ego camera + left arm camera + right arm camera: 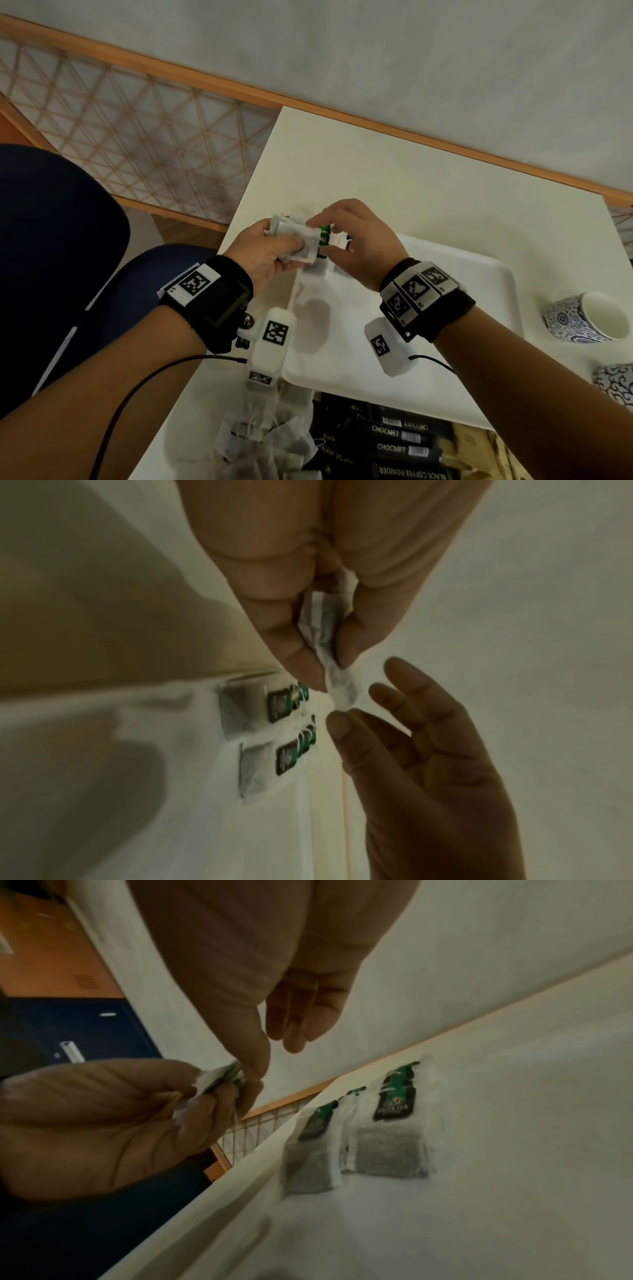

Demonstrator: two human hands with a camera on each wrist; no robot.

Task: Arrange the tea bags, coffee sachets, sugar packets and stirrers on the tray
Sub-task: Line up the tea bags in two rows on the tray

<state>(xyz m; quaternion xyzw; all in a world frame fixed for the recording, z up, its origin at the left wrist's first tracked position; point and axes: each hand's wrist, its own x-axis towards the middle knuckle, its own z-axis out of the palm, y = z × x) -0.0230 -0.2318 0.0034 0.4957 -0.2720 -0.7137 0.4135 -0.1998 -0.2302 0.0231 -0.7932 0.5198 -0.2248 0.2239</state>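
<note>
My left hand (pixel 263 251) grips spare tea bags (pixel 294 245); my right hand (pixel 356 240) pinches one. Two bags (pixel 359 1139) lie at the tray's (pixel 479 274) ten o'clock; coffee sachets (pixel 394 442) wait outside.

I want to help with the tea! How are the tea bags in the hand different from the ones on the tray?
The tea bags in the hand are bunched together, gripped by the left hand; the tea bags on the tray lie flat, side by side.
The held ones are up in the air; the tray ones rest on the white tray, near its corner.
The right hand pinches at the held bunch, but nothing touches the tray ones.
Both are white bags with dark tea inside.
</note>
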